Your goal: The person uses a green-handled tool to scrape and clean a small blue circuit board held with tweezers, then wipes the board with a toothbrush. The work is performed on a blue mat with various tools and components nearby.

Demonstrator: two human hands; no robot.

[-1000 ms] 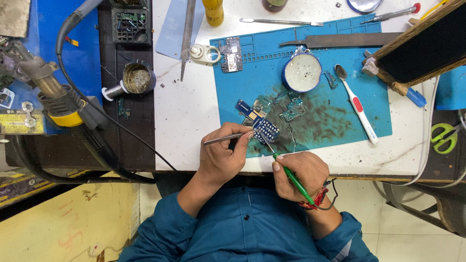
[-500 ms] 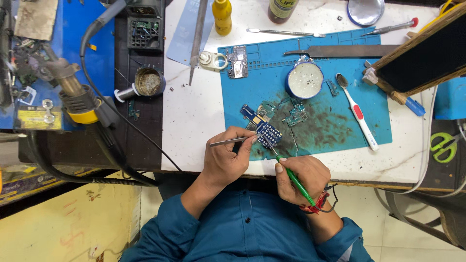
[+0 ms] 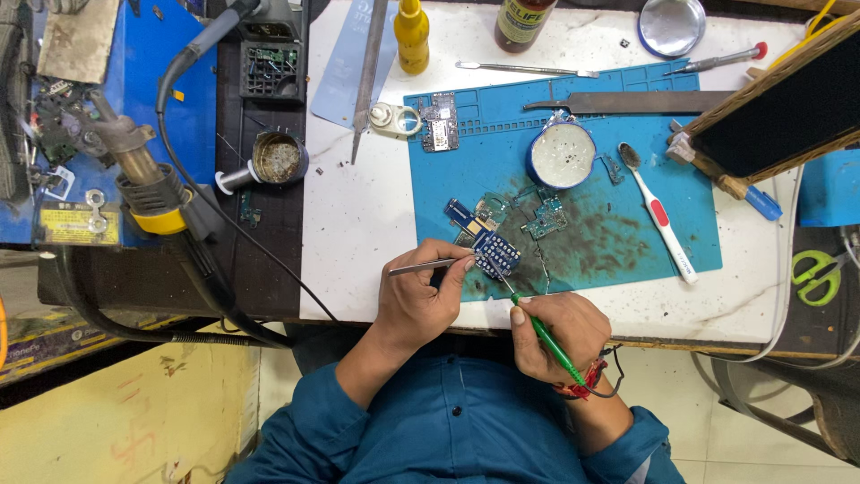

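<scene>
Two hands are working at the near edge of the blue mat (image 3: 627,116), both converging on one small blue circuit board (image 3: 495,254). The left hand (image 3: 421,300) is pinching a pair of metal tweezers (image 3: 428,266), fingers closed around them; the tweezers are lying roughly level, their tips meeting the board's left edge. The right hand (image 3: 555,327) is gripping a green-handled soldering iron (image 3: 545,339) like a pen, its tip slanting up and to the left onto the board's lower edge.

The board is lying just beyond both hands, directly ahead of the fingertips, with its long axis running diagonally from upper left to lower right. The left hand is sitting slightly nearer to it. A second, longer blue board (image 3: 464,217) is lying just beside it at its upper left.

Containers: a round blue tin (image 3: 562,155) farther back on the mat is holding a pale paste; a small metal pot (image 3: 277,159) on the dark stand to the left is holding brownish matter. A yellow bottle (image 3: 411,34) is standing upright at the far edge, contents not visible. A white toothbrush (image 3: 658,215) is lying to the right.
</scene>
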